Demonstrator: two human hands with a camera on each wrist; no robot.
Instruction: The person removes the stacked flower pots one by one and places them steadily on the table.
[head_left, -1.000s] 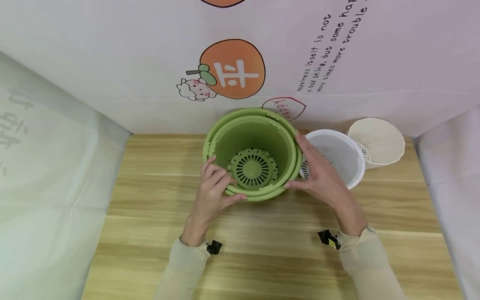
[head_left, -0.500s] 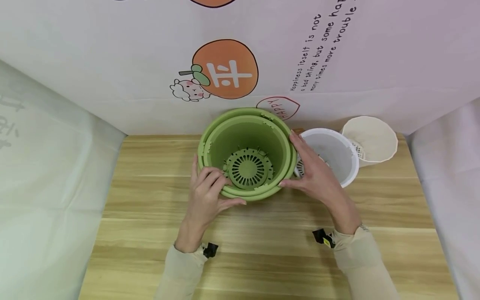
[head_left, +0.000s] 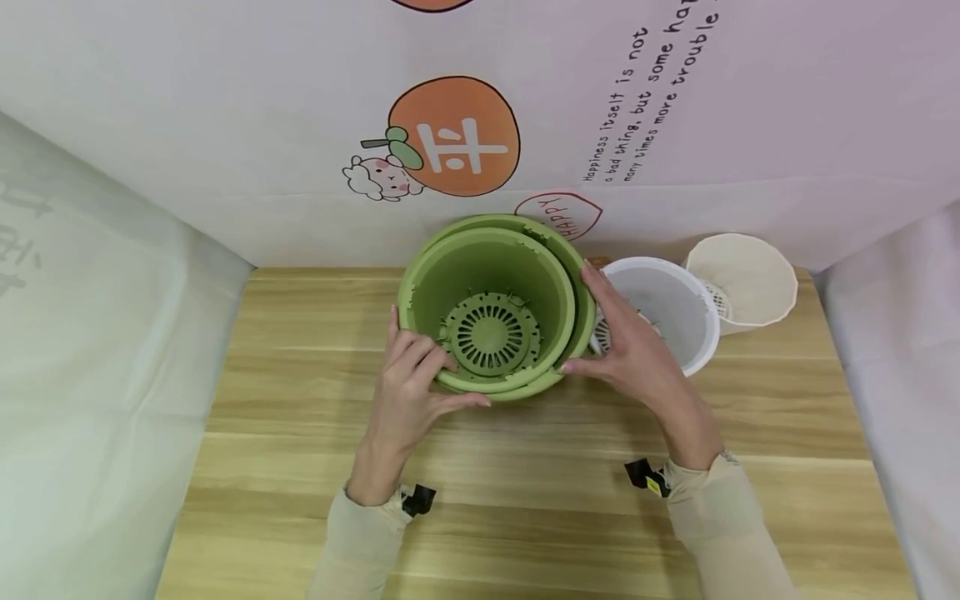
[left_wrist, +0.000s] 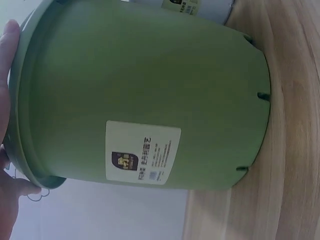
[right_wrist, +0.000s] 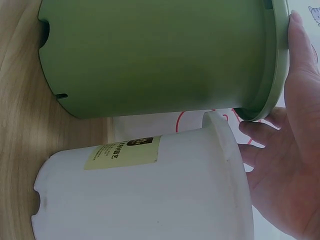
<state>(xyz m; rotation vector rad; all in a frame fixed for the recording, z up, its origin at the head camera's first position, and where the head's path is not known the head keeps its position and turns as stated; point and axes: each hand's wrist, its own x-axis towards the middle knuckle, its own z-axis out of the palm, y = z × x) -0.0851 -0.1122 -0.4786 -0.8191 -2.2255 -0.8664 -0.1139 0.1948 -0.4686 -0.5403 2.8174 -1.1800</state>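
Note:
Two green plastic flower pots stand nested on the table. The smaller inner pot (head_left: 487,257) has a slotted round base and sits off-centre, toward the left, inside the larger outer pot (head_left: 585,318). My left hand (head_left: 405,390) grips the near left rim, fingers over the inner pot's edge and thumb along the outside. At the right, my right hand (head_left: 637,358) holds the outer pot's rim, thumb in front and fingers reaching along the side. A pale label (left_wrist: 142,152) shows on the outer pot's wall in the left wrist view, its notched bottom at the wood.
Close at the right of the green pots stands a white pot (head_left: 663,287), partly behind my right hand. A cream pot (head_left: 750,287) stands beyond it. The wooden table (head_left: 525,500) meets a printed cloth backdrop (head_left: 300,108), with pale cloth at both sides.
The inner pot has shifted left and risen slightly against the outer one, opening a wider gap on the right. My left hand's fingers have resettled on the rim; my right hand keeps its grip.

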